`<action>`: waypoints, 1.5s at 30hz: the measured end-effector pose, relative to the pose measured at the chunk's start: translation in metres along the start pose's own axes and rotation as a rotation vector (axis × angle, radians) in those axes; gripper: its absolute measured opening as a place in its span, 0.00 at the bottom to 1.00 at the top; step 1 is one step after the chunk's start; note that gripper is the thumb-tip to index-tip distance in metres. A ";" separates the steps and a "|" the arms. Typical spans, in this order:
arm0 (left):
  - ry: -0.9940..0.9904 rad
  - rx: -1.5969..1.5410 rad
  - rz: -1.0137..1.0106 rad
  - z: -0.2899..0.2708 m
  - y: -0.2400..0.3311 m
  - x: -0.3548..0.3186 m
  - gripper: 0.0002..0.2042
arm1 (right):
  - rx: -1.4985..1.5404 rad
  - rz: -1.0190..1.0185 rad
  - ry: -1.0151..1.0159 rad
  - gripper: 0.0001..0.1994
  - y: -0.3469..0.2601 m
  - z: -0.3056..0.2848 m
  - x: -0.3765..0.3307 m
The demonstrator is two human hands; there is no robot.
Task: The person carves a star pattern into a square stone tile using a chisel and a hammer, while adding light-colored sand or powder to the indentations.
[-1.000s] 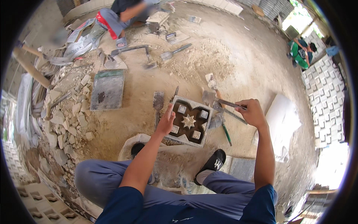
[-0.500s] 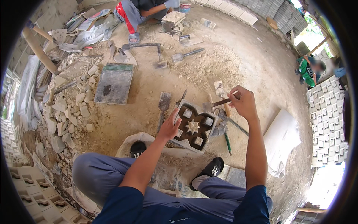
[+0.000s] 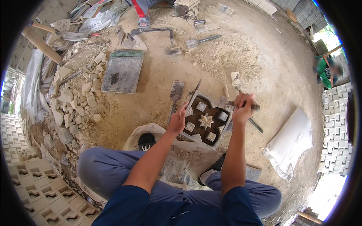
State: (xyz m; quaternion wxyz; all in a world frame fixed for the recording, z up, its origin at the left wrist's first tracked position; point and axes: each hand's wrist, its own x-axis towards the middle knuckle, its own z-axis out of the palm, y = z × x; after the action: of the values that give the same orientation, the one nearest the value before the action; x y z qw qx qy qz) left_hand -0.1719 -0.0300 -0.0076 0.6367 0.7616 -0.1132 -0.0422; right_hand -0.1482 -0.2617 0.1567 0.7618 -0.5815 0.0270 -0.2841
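A square mould with a pale frame stands tilted on the ground in front of me. Inside it are dark recesses, pale square blocks and a pale star in the middle. My left hand lies against the mould's left side, fingers stretched along its edge. In my right hand is a hammer, gripped by its brown handle. The hammer's head is by the mould's upper right edge; whether it touches cannot be seen. A thin pointed tool juts past the mould's upper left corner.
A long flat trowel lies left of the mould. Further left are a dark square plate and broken rubble. A white sack lies at right. Beyond are a spatula and loose powder. Two other people sit farther off.
My right hand has come down and in toward the mould with the hammer. My left hand stays at the mould's left side, its fingers now straighter. The whole view has shifted.
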 end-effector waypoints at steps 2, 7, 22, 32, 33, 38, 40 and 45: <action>-0.013 -0.011 -0.034 0.006 -0.002 0.001 0.31 | 0.006 -0.020 0.019 0.34 -0.005 -0.015 -0.006; -0.038 -0.332 -0.266 -0.005 -0.031 0.000 0.35 | 0.150 -0.039 -0.116 0.44 -0.058 0.027 -0.037; -0.035 -0.660 -0.407 -0.005 0.006 -0.028 0.47 | 0.231 0.210 -0.488 0.40 -0.019 0.053 -0.126; 0.050 -0.738 -0.423 0.001 -0.015 -0.027 0.44 | 0.116 0.274 -0.510 0.31 -0.017 0.070 -0.141; 0.063 -0.696 -0.435 -0.003 -0.013 -0.025 0.43 | 0.079 0.265 -0.525 0.32 -0.014 0.072 -0.142; 0.222 -0.569 -0.453 0.008 -0.048 -0.025 0.36 | -0.158 0.194 -0.612 0.40 0.022 0.072 -0.148; 0.166 -0.381 -0.491 0.011 -0.047 -0.028 0.35 | -0.042 0.185 -0.589 0.42 0.001 0.069 -0.140; 0.176 -0.419 -0.490 0.014 -0.047 -0.031 0.34 | -0.151 0.251 -0.624 0.47 0.024 0.074 -0.137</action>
State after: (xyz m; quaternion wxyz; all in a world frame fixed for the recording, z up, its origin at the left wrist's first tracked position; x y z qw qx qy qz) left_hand -0.1988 -0.0288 -0.0591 0.7577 0.6193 0.1402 -0.1505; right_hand -0.2262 -0.1295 0.1196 0.7170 -0.6874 -0.1151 0.0062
